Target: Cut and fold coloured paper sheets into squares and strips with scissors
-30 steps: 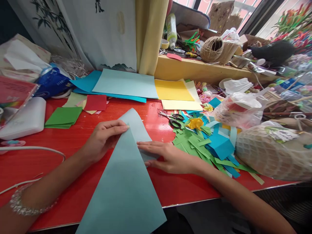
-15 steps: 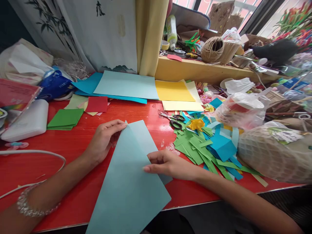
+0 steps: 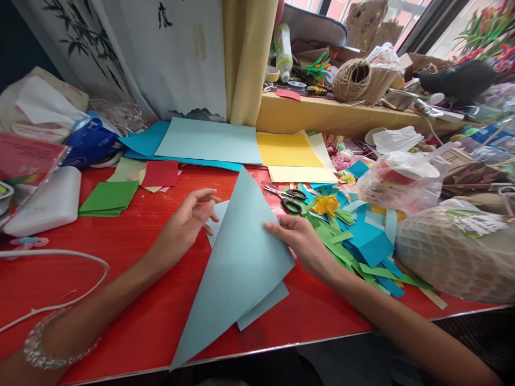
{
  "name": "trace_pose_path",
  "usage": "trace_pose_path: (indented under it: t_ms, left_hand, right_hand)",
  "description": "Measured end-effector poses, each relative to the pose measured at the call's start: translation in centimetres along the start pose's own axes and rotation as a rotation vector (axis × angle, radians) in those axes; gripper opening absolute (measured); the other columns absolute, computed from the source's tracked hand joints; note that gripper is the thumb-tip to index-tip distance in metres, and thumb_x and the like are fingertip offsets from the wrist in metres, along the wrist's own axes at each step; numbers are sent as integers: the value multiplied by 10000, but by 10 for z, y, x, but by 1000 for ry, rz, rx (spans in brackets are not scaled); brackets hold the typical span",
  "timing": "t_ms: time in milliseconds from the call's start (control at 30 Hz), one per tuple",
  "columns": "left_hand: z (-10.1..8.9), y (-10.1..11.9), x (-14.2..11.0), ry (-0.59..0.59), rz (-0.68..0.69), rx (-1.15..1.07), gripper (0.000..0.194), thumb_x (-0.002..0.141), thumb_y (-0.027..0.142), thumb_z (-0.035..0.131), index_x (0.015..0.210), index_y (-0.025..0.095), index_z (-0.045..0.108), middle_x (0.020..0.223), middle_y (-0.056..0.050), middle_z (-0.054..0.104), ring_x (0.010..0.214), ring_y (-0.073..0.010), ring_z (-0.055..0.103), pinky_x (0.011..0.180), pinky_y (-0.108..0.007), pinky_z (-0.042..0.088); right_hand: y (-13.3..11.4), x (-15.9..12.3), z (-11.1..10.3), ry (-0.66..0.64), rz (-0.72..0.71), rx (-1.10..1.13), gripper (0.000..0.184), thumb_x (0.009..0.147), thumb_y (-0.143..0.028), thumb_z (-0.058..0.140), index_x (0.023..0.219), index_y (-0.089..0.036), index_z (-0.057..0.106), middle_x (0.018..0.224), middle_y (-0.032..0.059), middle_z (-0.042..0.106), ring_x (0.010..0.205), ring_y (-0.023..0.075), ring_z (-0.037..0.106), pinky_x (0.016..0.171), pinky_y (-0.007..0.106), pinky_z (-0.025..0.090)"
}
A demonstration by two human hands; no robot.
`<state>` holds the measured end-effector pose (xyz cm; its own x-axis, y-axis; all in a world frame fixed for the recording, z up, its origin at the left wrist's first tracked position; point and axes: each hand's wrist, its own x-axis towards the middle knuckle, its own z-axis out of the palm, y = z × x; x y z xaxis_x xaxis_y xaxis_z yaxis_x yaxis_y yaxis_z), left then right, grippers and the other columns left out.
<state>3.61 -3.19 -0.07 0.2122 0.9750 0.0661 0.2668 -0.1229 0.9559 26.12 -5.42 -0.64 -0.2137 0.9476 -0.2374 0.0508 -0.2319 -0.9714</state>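
Note:
A light blue sheet of paper, folded diagonally, lies tilted over the near middle of the red table. Its large upper layer forms a triangle, and parts of the lower layer show at the left and lower right. My right hand pinches the paper's right edge between thumb and fingers. Beside the left flap, my left hand has its fingers loosely bent and apart, gripping nothing that I can see. Black-handled scissors lie beyond my right hand.
Green paper strips and a blue paper piece are heaped at right, beside a net-wrapped bundle. Coloured sheets line the back of the red table. A white cable curves at left.
The folded paper has turned and shifted, its top corner now farther away and to the right. My left hand has let go of that corner. My right hand has moved up to the right edge.

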Motion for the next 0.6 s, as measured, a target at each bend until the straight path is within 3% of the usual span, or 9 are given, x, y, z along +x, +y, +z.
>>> trace_pose_path:
  t_ms: [100,167,233,367,467,600]
  left_hand:
    - [6,3,-11,-272,163,217,645,804,488,550,1359,309,272,1438,-76,280,1234,-269,391,950,-401,433]
    - [10,2,-17,-380,300,427,863,730,480,647,1410,355,130,1509,-60,129,1337,-310,232,1024,-462,359]
    - [12,0,-22,-391,397,597,936,734,445,652,1423,369,23,1533,-52,36,1365,-322,161,1011,-486,371]
    - [13,1,-23,-375,429,708,926,787,420,591,1428,339,-72,1537,-77,23,1344,-312,249,895,-426,487]
    - [16,3,-28,-452,484,740,1010,738,446,632,1436,307,-85,1534,-107,11,1333,-343,263,882,-434,493]
    - [28,1,-44,-468,573,740,912,770,241,564,1446,286,-46,1529,-113,62,1319,-340,297,860,-406,500]
  right_hand:
    - [1,5,-4,119,-63,56,328,704,-470,680,812,-171,599,767,31,632,595,126,559,508,240,434]
    - [3,7,-5,163,-113,63,325,707,-456,682,848,-175,598,818,39,645,635,139,579,540,250,463]
    - [4,7,-6,184,-150,40,333,722,-466,665,863,-175,589,854,49,644,672,151,588,569,259,477]
    - [6,9,-5,231,-197,-50,359,760,-535,593,824,-188,529,794,26,597,644,137,546,534,238,445]
    - [7,8,-3,275,-214,-124,408,812,-607,467,776,-200,483,734,10,548,611,126,507,509,231,414]
    - [3,3,0,282,-198,-129,497,842,-662,320,799,-205,512,763,41,566,679,166,541,561,267,439]
